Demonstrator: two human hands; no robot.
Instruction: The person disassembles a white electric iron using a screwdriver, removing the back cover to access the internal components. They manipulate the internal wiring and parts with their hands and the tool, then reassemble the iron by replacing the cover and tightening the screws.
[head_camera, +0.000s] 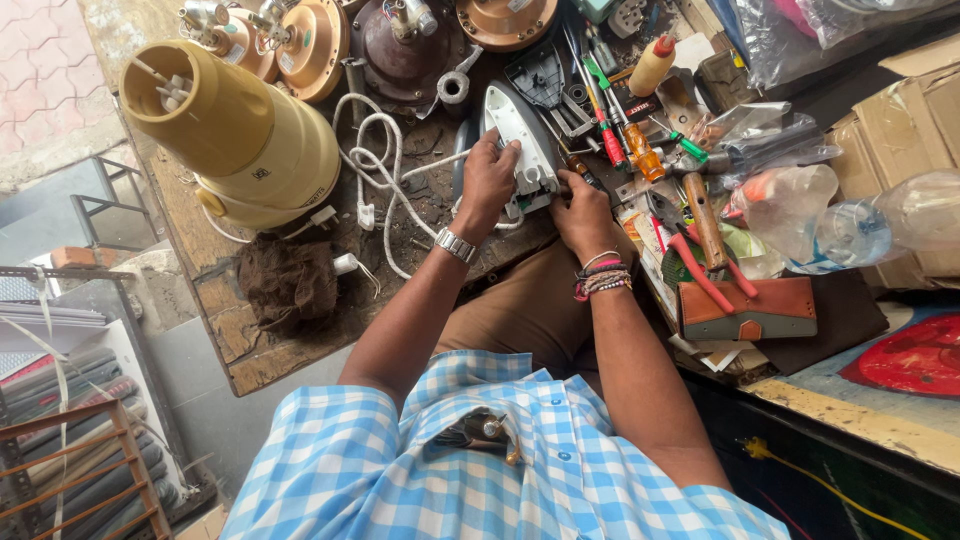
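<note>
Gripping an opened white clothes iron (520, 135), left hand (487, 185) steadies it; right hand (583, 212) fingers pinch inside, reassembly pending.

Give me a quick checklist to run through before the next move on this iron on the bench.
1. Left hand steadying the white iron: ok, it grips the body.
2. Right hand at the iron's rear end: ok, touching it.
3. White cord unplugged: cannot tell, it lies coiled beside the iron.
4. Screwdrivers within reach: ok, right of the iron.
5. Tool in the right hand: cannot tell, fingers hide it.
</note>
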